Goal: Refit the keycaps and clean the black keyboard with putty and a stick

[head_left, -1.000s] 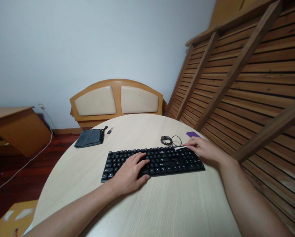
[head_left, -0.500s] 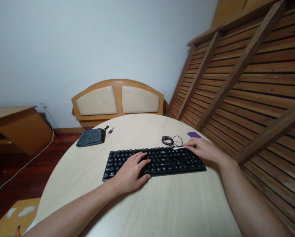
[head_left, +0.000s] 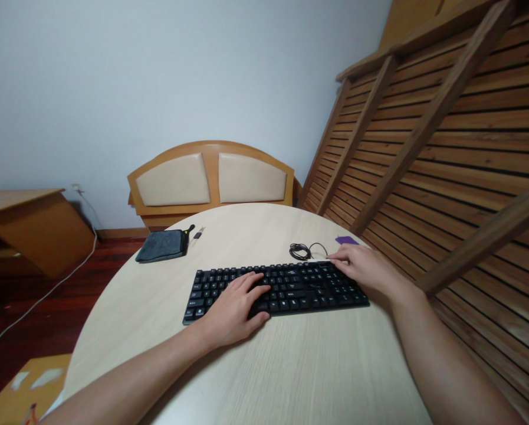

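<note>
A black keyboard lies across the middle of the round tabletop, and both my hands are on it. My left hand rests flat over the keys left of centre, fingers spread loosely and gripping nothing, the thumb lying along the near edge of the board. My right hand lies over the far right corner. Its fingers are stretched forward toward the back edge and seem to pinch something thin and pale there, though it is too small for me to say what it is or whether I truly have hold of it.

Just beyond that corner a coil of thin black cable sits on the tabletop, close to my right fingertips. A small purple piece lies a little farther to the right, near the table's rim. Well away on the far left of the tabletop there is a dark grey pouch with a small black item just beside it.

As I judge it, my left hand is steadying the keyboard while my right works at the back right corner. The next move there calls for a light, precise touch with the fingertips, and for my left hand to hold the board flat so it does not slide toward the cable.
</note>
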Action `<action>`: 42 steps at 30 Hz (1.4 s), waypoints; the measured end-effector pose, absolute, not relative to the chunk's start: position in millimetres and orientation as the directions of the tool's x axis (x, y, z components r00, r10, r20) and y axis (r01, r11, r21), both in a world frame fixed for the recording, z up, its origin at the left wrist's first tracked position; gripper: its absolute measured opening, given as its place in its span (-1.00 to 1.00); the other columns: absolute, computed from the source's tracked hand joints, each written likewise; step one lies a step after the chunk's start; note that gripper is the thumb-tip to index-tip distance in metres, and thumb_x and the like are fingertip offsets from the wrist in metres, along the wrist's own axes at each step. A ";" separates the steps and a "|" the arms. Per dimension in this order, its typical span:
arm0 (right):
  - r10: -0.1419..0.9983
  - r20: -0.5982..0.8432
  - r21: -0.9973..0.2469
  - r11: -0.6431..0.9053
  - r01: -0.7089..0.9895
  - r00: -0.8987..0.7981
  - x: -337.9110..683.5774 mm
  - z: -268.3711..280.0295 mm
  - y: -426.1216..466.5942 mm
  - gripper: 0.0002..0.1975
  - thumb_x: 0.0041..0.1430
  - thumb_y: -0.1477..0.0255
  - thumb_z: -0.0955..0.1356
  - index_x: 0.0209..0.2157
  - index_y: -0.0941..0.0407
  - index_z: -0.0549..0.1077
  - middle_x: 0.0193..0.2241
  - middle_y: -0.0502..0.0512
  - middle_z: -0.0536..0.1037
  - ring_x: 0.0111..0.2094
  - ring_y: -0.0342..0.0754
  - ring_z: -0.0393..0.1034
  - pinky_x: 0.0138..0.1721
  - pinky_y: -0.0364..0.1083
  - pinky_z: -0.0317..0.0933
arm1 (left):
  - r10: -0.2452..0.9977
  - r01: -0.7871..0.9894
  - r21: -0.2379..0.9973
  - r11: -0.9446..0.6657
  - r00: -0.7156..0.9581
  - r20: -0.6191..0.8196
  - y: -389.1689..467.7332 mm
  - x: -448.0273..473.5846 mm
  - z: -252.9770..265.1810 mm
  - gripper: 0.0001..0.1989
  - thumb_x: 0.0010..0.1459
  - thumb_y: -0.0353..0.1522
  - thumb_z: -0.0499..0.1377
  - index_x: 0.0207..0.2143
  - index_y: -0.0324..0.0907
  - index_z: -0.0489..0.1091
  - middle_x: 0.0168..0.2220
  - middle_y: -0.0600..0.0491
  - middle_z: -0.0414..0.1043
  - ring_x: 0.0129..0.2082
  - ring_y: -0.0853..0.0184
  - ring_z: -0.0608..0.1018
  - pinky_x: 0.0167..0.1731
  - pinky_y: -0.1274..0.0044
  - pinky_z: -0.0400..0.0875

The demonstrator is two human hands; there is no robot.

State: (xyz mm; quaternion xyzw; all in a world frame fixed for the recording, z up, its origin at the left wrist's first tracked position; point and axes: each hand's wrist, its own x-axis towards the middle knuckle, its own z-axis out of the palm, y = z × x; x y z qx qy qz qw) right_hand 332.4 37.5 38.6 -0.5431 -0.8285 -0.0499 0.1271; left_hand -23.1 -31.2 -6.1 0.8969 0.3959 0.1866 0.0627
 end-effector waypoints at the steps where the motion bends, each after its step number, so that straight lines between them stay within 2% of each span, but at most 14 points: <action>1: 0.892 0.259 -0.041 0.393 0.919 -0.370 329.6 40.0 35.8 -0.70 0.28 0.33 0.27 -0.18 -0.03 0.66 -0.23 0.07 0.65 -0.22 0.03 0.52 -0.28 -0.09 0.28 | 0.733 0.687 0.257 -0.679 0.618 0.284 -31.2 -23.2 -6.1 -0.48 0.20 -0.25 0.23 0.20 -0.18 0.33 0.31 -0.17 0.19 0.32 0.00 0.23 0.27 0.11 0.18; 9: 0.921 0.213 -0.006 0.335 0.942 -0.326 314.3 46.3 26.7 -0.72 0.22 0.35 0.30 -0.20 -0.02 0.67 -0.22 0.08 0.67 -0.18 0.06 0.53 -0.24 -0.09 0.29 | 0.730 0.683 0.263 -0.682 0.614 0.298 -31.2 -23.5 -7.0 -0.48 0.20 -0.26 0.24 0.20 -0.16 0.32 0.31 -0.16 0.20 0.31 0.00 0.24 0.27 0.10 0.19; 13: 0.923 0.190 -0.014 0.343 0.939 -0.334 313.1 49.8 23.8 -0.74 0.19 0.35 0.31 -0.26 -0.04 0.67 -0.29 0.06 0.68 -0.24 0.04 0.54 -0.29 -0.10 0.27 | 0.724 0.671 0.274 -0.689 0.613 0.317 -30.6 -23.6 -8.3 -0.48 0.19 -0.26 0.25 0.19 -0.14 0.33 0.31 -0.14 0.20 0.31 0.01 0.24 0.26 0.10 0.21; 18: 0.940 0.173 0.010 0.298 0.954 -0.295 308.3 54.0 20.6 -0.70 0.21 0.35 0.28 -0.24 -0.06 0.67 -0.25 0.06 0.68 -0.20 0.07 0.55 -0.33 -0.09 0.23 | 0.729 0.676 0.275 -0.683 0.609 0.314 -30.1 -23.8 -9.3 -0.48 0.19 -0.26 0.25 0.19 -0.13 0.33 0.31 -0.13 0.21 0.31 0.01 0.25 0.26 0.10 0.20; 22: 0.946 0.145 -0.001 0.294 0.956 -0.291 306.9 55.0 19.5 -0.73 0.18 0.36 0.30 -0.30 -0.05 0.67 -0.30 0.05 0.68 -0.24 0.04 0.55 -0.37 -0.11 0.22 | 0.728 0.679 0.267 -0.684 0.614 0.306 -30.8 -24.4 -8.4 -0.48 0.19 -0.25 0.25 0.19 -0.14 0.32 0.31 -0.14 0.20 0.31 0.01 0.24 0.26 0.11 0.20; 25: 0.948 0.169 0.000 0.274 0.962 -0.270 306.8 55.2 19.3 -0.73 0.19 0.34 0.30 -0.28 -0.04 0.67 -0.26 0.05 0.68 -0.23 0.05 0.55 -0.35 -0.11 0.23 | 0.728 0.684 0.252 -0.684 0.618 0.298 -31.1 -24.4 -7.8 -0.47 0.19 -0.25 0.24 0.20 -0.14 0.32 0.31 -0.15 0.20 0.31 0.01 0.24 0.27 0.11 0.19; 30: 0.940 0.169 -0.017 0.302 0.953 -0.295 306.8 54.9 20.0 -0.75 0.16 0.37 0.31 -0.32 -0.03 0.67 -0.31 0.05 0.68 -0.26 0.02 0.54 -0.35 -0.12 0.23 | 0.726 0.683 0.251 -0.686 0.617 0.304 -30.5 -23.9 -8.2 -0.48 0.20 -0.26 0.24 0.20 -0.14 0.31 0.31 -0.14 0.19 0.31 0.01 0.24 0.26 0.10 0.20; 36: 0.903 0.246 -0.020 0.369 0.929 -0.353 304.0 49.0 22.9 -0.71 0.23 0.34 0.28 -0.20 0.00 0.66 -0.24 0.09 0.66 -0.21 0.05 0.53 -0.28 -0.08 0.28 | 0.722 0.672 0.269 -0.690 0.615 0.315 -30.9 -24.9 -8.6 -0.48 0.20 -0.25 0.24 0.19 -0.13 0.32 0.31 -0.13 0.20 0.31 0.00 0.25 0.26 0.09 0.20; 42: 0.900 0.212 -0.034 0.396 0.918 -0.380 300.8 47.5 23.1 -0.75 0.19 0.36 0.31 -0.28 0.00 0.66 -0.29 0.08 0.66 -0.26 0.04 0.53 -0.32 -0.10 0.26 | 0.721 0.664 0.286 -0.691 0.611 0.326 -31.4 -24.1 -7.7 -0.48 0.19 -0.26 0.24 0.19 -0.11 0.31 0.31 -0.12 0.20 0.31 0.01 0.25 0.25 0.09 0.21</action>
